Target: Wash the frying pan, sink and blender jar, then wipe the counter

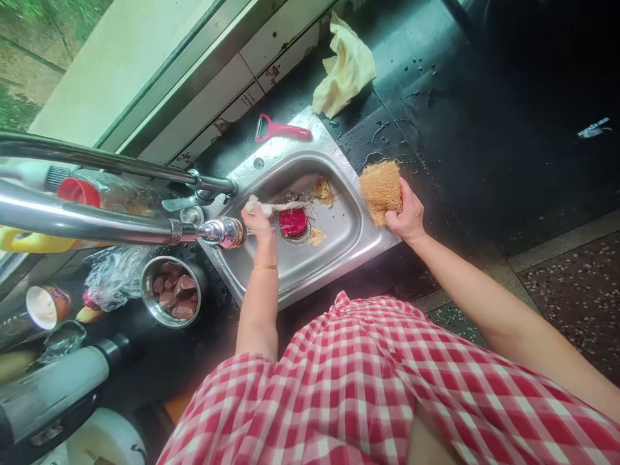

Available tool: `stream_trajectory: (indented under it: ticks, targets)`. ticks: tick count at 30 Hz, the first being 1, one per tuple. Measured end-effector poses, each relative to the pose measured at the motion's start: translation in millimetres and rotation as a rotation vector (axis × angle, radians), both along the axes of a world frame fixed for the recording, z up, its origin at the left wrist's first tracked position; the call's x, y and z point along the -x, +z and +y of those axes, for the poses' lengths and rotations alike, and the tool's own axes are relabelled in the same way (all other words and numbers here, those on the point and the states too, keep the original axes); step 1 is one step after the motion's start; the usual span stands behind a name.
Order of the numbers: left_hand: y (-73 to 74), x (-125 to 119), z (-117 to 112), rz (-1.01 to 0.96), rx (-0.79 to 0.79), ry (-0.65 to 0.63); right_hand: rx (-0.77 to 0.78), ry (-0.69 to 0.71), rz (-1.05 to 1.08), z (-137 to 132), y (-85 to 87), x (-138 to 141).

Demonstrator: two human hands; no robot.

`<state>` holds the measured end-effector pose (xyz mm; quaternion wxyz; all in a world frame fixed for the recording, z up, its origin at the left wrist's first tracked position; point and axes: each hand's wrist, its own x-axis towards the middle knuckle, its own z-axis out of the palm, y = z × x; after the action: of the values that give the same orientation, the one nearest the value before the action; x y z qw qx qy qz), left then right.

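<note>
Tan, coarse-fibred scrubber sits gripped in the right hand; the left hand curls around something whitish. Tile lettering beyond both is unreadable.

one sponge, one sink, one pink peeler, one pale cloth, one faucet, one metal pot

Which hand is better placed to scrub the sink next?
Probably the right hand: it holds the tan scrubber at the edge of the sink, while the left hand is by the faucet.
</note>
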<state>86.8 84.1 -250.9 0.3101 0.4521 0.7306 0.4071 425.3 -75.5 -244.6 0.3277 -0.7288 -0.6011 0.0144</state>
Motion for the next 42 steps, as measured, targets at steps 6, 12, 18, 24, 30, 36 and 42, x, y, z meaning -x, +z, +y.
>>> stream_trajectory:
  ticks: [6,12,18,24,30,36,42]
  targets:
    - [26.5,-20.1,36.5,0.007,-0.041,0.352,0.027,0.007,0.008,-0.2,1.2,-0.7]
    - [18.1,-126.1,48.8,0.021,-0.003,0.140,-0.003,0.004,-0.008,-1.0,0.1,-2.7]
    - [2.4,-126.5,19.0,-0.171,-0.071,-0.049,0.000,0.005,-0.012,-0.5,-1.4,-2.3]
    - [15.3,3.0,33.3,-0.049,0.077,0.102,-0.029,0.011,-0.013,-0.7,-1.1,0.5]
    - [10.3,-50.3,58.6,0.048,0.101,0.217,-0.001,0.007,-0.005,-1.0,-0.7,-0.7]
    - [4.3,-158.7,40.0,0.007,-0.043,0.152,-0.005,0.003,-0.002,-0.2,0.1,-2.2]
    - [-6.5,-185.9,5.6,-0.067,-0.174,-0.425,0.020,-0.015,0.039,0.7,5.0,-0.7]
